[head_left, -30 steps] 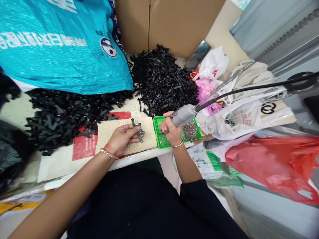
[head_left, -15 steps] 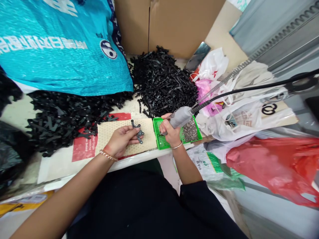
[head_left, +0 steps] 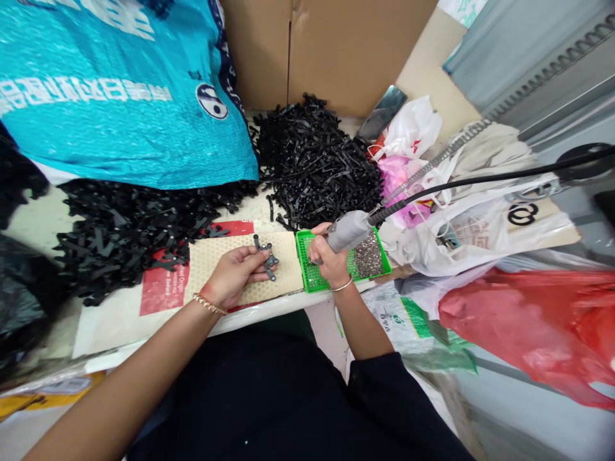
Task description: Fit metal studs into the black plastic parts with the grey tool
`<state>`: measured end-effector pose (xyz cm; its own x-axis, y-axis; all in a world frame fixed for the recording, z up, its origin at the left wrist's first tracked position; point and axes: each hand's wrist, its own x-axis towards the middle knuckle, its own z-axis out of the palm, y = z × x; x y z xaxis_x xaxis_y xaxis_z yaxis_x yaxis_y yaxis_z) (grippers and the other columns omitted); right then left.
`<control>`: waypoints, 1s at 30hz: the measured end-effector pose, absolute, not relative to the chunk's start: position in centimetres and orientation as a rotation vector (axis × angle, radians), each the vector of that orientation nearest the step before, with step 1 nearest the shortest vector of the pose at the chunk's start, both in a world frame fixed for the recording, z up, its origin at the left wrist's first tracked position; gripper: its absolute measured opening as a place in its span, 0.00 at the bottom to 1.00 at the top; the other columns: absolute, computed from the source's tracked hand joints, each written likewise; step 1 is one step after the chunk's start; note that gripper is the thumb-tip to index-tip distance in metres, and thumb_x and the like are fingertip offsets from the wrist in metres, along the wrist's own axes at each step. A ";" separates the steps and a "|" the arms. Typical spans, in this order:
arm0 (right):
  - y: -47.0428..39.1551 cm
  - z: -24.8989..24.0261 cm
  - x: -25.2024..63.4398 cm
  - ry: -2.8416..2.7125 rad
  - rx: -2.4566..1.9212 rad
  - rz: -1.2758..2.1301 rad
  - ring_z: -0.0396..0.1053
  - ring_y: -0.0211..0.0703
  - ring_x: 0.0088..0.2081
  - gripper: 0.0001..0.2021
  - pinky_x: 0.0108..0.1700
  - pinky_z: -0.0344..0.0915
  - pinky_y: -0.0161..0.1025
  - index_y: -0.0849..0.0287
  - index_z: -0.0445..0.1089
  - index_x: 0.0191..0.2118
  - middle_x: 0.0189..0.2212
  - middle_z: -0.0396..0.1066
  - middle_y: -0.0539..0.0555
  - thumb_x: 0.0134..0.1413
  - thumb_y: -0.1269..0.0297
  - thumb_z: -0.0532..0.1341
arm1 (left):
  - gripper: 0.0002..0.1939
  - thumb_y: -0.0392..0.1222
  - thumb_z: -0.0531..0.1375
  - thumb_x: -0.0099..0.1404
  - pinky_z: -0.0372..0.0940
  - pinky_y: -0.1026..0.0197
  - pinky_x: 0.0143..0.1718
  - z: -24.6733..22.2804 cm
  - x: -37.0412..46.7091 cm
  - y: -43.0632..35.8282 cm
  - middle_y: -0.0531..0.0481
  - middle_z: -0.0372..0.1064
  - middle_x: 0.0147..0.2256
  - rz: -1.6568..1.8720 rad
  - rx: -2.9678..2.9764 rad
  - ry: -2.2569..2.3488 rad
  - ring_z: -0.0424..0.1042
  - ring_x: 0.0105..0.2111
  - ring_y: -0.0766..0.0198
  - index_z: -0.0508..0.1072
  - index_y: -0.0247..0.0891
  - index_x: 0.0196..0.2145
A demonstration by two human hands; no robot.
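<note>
Between its thumb and fingers, my left hand [head_left: 239, 274] pinches a small black plastic part [head_left: 269, 259] with several short arms, above a cream honeycomb-patterned mat [head_left: 204, 262]. My right hand [head_left: 329, 259] is wrapped round a grey electric screwdriver [head_left: 350, 230], whose cable and coiled spring run off to the upper right. The screwdriver's tip end is hidden by my fingers, over the left part of a green perforated tray [head_left: 305, 282]. In the right part of that tray lies a heap of small metal screws [head_left: 369, 256].
Black plastic pieces are heaped behind the mat [head_left: 321, 166] and at the left [head_left: 120, 237]. A blue printed sack [head_left: 129, 96] lies over the left heap. A cardboard box [head_left: 350, 51], a phone [head_left: 383, 112], white bags [head_left: 461, 230] and a red bag [head_left: 528, 326] stand around.
Both hands keep their grips and nearly the same places. The whole view has shifted slightly; nothing was picked up or let go.
</note>
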<state>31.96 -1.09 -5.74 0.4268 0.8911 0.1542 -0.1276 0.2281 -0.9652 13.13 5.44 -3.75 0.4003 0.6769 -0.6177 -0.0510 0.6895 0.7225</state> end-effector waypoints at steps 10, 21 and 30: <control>-1.3 -5.4 31.7 -0.891 -1.216 0.834 0.52 0.34 0.17 0.18 0.20 0.55 0.37 0.50 0.64 0.37 0.17 0.53 0.41 0.51 0.43 0.66 | 0.05 0.28 0.66 0.63 0.74 0.68 0.25 -4.3 13.3 5.4 0.45 0.78 0.28 0.544 0.667 1.055 0.80 0.28 0.61 0.74 0.31 0.30; -0.1 0.9 29.1 -0.866 -0.991 0.646 0.47 0.33 0.16 0.16 0.21 0.51 0.34 0.48 0.63 0.40 0.16 0.42 0.39 0.61 0.41 0.56 | 0.10 0.26 0.65 0.63 0.74 0.68 0.25 -3.8 13.6 5.3 0.45 0.77 0.25 0.573 0.616 1.050 0.79 0.25 0.63 0.71 0.31 0.26; 2.5 -0.5 26.0 -0.755 -1.013 0.839 0.47 0.32 0.15 0.20 0.21 0.53 0.35 0.50 0.62 0.38 0.14 0.47 0.38 0.52 0.40 0.62 | 0.11 0.27 0.66 0.62 0.72 0.69 0.24 -3.6 13.6 5.2 0.49 0.75 0.23 0.575 0.613 1.041 0.76 0.21 0.67 0.70 0.32 0.26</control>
